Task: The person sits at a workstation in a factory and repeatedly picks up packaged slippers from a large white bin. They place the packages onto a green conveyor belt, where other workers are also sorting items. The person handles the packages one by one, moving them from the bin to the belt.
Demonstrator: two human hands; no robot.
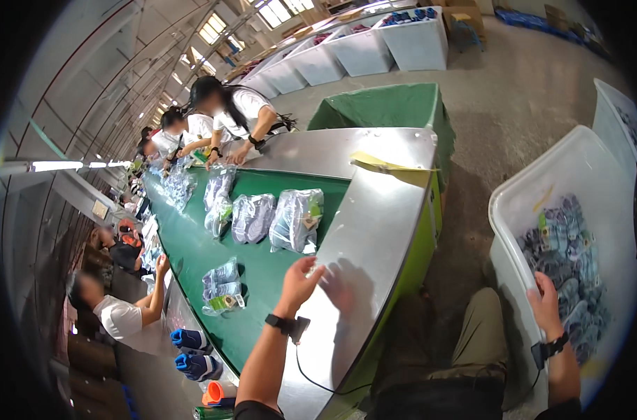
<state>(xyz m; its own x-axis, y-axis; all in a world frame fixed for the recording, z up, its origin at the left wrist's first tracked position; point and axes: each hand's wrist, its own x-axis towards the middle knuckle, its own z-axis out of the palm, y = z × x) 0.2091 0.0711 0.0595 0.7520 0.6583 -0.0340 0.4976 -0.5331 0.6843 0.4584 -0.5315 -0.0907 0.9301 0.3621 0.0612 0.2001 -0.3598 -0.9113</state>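
My left hand [301, 281] hovers over the metal edge of the worktable with its fingers apart and nothing in it. Nearest to it on the green conveyor surface [269, 276] are a clear bag of pale blue shoes [296, 221] and a bag of grey-purple shoes [252, 218]. A smaller bagged pair [222, 287] with a green label lies to its left. At the near rim of a white bin [501, 210] is my right hand [545, 302], its fingers loosely extended and holding nothing visible. Inside the bin is a heap of grey and light-blue shoes [567, 262].
Past the table's far end stands a green bin [385, 105]. A yellow strip [392, 164] lies on the metal top [364, 231]. Co-workers [227, 112] handle bags along the far side, and another person [119, 308] sits at left near blue shoes [194, 353]. White bins [360, 52] line the back.
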